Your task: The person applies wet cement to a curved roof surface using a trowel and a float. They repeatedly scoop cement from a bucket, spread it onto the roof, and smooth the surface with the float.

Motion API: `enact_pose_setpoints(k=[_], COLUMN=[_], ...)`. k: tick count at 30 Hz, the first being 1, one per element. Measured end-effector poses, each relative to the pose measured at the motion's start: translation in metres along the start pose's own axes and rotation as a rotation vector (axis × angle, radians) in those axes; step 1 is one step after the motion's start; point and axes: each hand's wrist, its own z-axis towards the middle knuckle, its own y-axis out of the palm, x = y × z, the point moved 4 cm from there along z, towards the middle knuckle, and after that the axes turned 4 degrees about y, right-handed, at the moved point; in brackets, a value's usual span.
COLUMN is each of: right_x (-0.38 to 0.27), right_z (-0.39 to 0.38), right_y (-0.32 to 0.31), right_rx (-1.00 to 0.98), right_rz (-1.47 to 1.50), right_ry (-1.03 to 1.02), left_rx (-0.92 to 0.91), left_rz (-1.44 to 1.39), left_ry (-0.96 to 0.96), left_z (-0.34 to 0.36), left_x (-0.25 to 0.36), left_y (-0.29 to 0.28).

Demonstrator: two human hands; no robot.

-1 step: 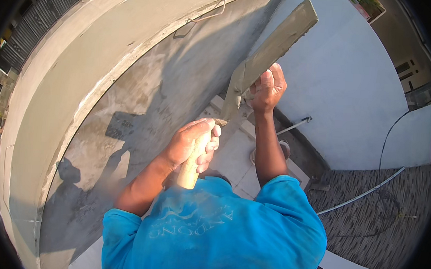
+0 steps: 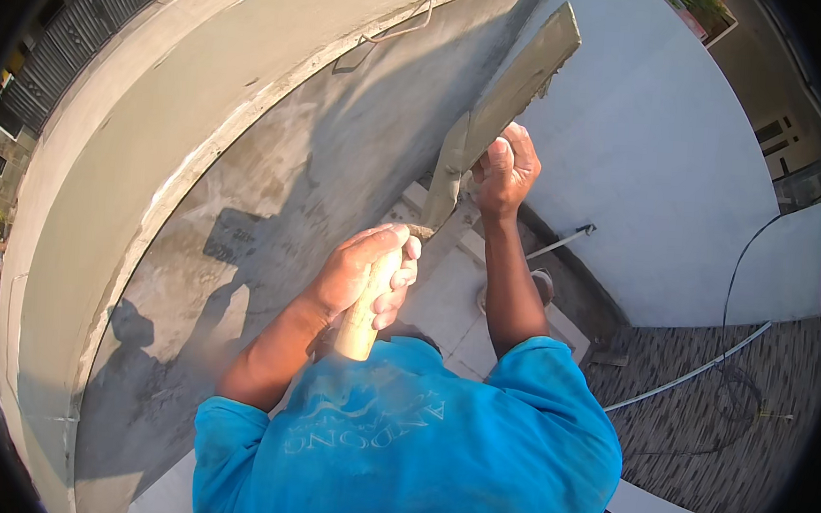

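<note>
- beside the pale wall (image 2: 642,167), left hand (image 2: 352,267) curls round the trowel's wooden handle (image 2: 359,327)
- right hand (image 2: 507,180) grips the grey float (image 2: 525,80) from behind, fingers partly hidden
- blade (image 2: 447,174) overlaps float; i judge light pressure, aligned edges best

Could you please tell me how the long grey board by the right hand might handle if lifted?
The long grey board is probably stiff, as its long edges look straight. It may feel tip-heavy, since much of it extends beyond the right hand. Ragged clumps along one edge might drop off.
</note>
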Motion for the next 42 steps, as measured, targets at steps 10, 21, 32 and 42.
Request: enact_pose_setpoints(k=[10,21,32,42], right_x=[0.073,-0.032,0.033,-0.11], right_z=[-0.058,-0.02,-0.002,0.072], right_y=[-0.067,0.04,0.06,0.15], right_rx=[0.095,-0.075,-0.103,-0.195], right_rz=[-0.117,-0.668,-0.351,-0.829], right_ry=[0.532,-0.705,-0.568,-0.85], left_rx=[0.196,0.01,0.053,0.362], left_rz=[0.592,0.971,0.839,0.943], left_ry=[0.609,1.489,1.191,1.396], left_z=[-0.008,0.06,0.083,-0.005], left_x=[0.058,0.116,0.068,0.029], left_y=[0.0,-0.057,-0.115,-0.114])
